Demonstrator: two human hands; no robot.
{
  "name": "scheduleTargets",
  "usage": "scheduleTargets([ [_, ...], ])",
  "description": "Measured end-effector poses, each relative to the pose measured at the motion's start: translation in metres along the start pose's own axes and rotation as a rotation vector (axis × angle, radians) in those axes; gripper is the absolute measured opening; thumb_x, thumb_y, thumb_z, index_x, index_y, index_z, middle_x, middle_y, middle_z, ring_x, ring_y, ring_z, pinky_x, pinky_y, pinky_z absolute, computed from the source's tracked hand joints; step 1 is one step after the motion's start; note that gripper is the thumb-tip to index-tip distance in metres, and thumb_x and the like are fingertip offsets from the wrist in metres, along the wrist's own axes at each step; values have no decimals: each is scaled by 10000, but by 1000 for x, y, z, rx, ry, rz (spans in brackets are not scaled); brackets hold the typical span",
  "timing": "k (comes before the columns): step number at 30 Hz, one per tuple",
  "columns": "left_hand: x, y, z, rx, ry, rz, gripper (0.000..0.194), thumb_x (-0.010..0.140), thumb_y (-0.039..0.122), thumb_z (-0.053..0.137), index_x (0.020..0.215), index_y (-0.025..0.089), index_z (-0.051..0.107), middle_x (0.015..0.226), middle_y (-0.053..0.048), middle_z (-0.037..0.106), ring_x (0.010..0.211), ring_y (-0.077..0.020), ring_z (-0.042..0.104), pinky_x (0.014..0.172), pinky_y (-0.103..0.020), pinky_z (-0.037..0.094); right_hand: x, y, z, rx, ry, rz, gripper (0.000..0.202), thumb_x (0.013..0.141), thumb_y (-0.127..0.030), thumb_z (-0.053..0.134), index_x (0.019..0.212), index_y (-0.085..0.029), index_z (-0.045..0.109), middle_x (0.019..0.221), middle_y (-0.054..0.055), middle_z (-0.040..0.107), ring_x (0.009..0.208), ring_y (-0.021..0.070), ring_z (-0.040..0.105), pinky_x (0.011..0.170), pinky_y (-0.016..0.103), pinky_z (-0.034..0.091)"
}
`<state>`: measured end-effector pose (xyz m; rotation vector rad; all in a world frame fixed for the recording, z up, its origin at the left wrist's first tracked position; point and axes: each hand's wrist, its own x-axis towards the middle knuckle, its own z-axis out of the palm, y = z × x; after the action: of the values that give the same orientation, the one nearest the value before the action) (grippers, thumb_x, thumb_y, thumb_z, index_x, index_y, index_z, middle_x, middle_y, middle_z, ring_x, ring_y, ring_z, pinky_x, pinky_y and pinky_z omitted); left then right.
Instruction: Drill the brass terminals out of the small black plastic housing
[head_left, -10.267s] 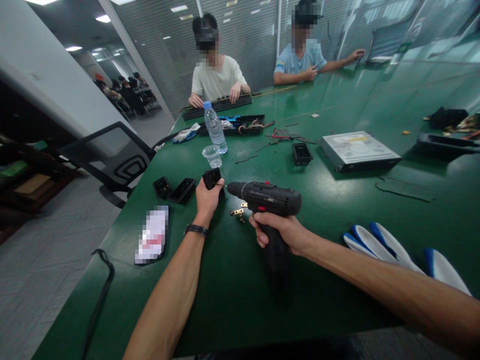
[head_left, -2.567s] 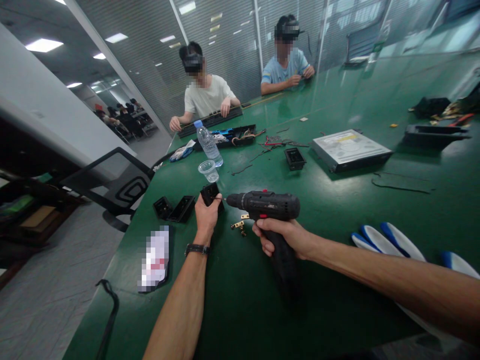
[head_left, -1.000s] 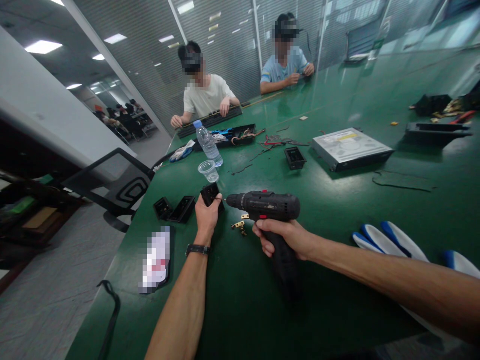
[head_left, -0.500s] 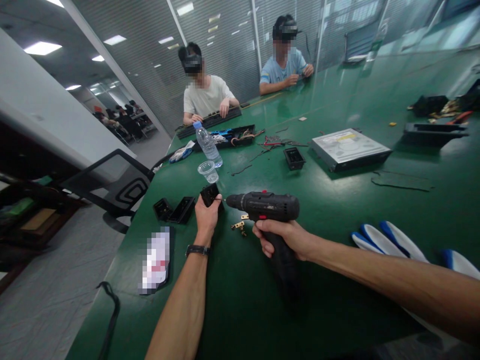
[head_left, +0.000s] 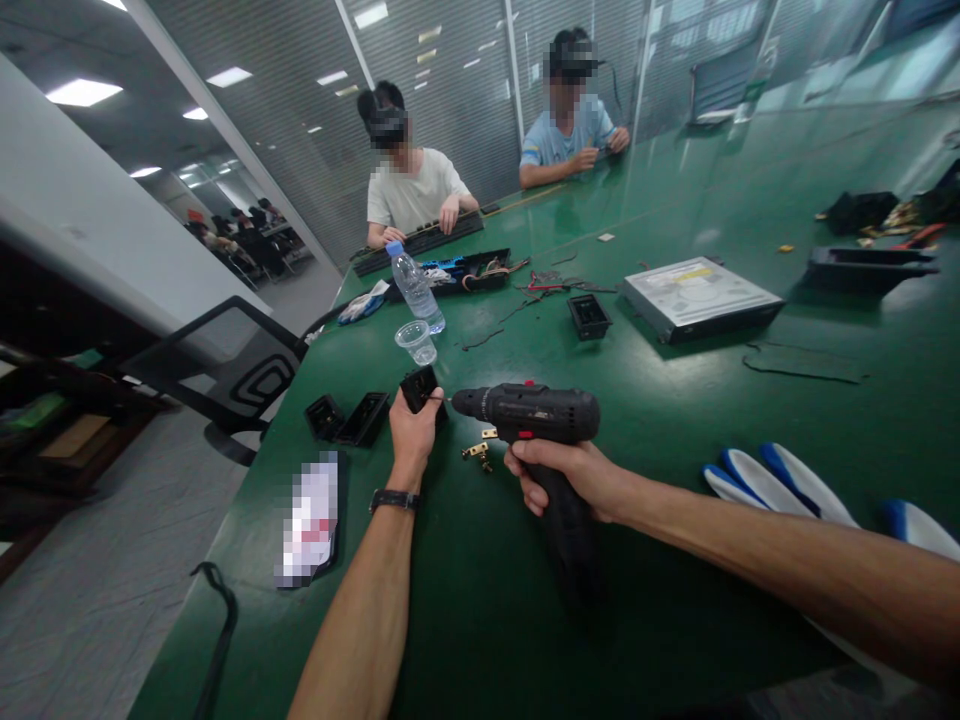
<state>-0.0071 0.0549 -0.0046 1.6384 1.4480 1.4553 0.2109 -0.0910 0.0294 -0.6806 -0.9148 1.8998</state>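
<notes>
My left hand [head_left: 415, 428] is closed around a small black plastic housing [head_left: 420, 386] and holds it tilted over the green table. In my right hand [head_left: 564, 472] is a black cordless drill [head_left: 540, 411], gripped by its handle. The drill points left, its bit up against the housing's right side; whether the tip sits in a screw is too small to tell. Below the chuck lie several small brass pieces [head_left: 477, 452]. Two more black housings, one boxy [head_left: 325, 417] and one longer [head_left: 364, 419], rest left of my left hand.
A plastic cup [head_left: 416, 342] and a water bottle [head_left: 417, 288] stand beyond my left hand. An optical drive [head_left: 701, 298] and a black housing [head_left: 589, 316] lie farther right. White-blue gloves [head_left: 780, 482] are by my right forearm, a phone [head_left: 309, 520] at left. Two people sit across the table.
Almost nothing differs. Both hands, the drill and the black housing stay in the same place, with only a slight shift of the camera.
</notes>
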Motion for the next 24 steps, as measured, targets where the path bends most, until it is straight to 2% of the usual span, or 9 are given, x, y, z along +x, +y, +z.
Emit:
scheduleTargets([
  [6, -2, 4, 0, 10, 6, 4, 404, 694, 439, 719, 954, 136, 661, 881, -45, 660, 806, -179, 591, 743, -281, 476, 0, 2, -1, 19, 1, -15, 189, 872, -297, 563, 796, -137, 628, 497, -4, 549, 441, 123, 513, 505, 261, 446],
  [24, -1, 2, 1, -26, 11, -14, 397, 679, 419, 735, 959, 146, 664, 901, -47, 677, 821, -182, 606, 760, -285, 486, 0, 2, -2, 9, 9, -11, 205, 860, -328, 578, 802, -139, 633, 498, -6, 545, 440, 124, 505, 505, 265, 449],
])
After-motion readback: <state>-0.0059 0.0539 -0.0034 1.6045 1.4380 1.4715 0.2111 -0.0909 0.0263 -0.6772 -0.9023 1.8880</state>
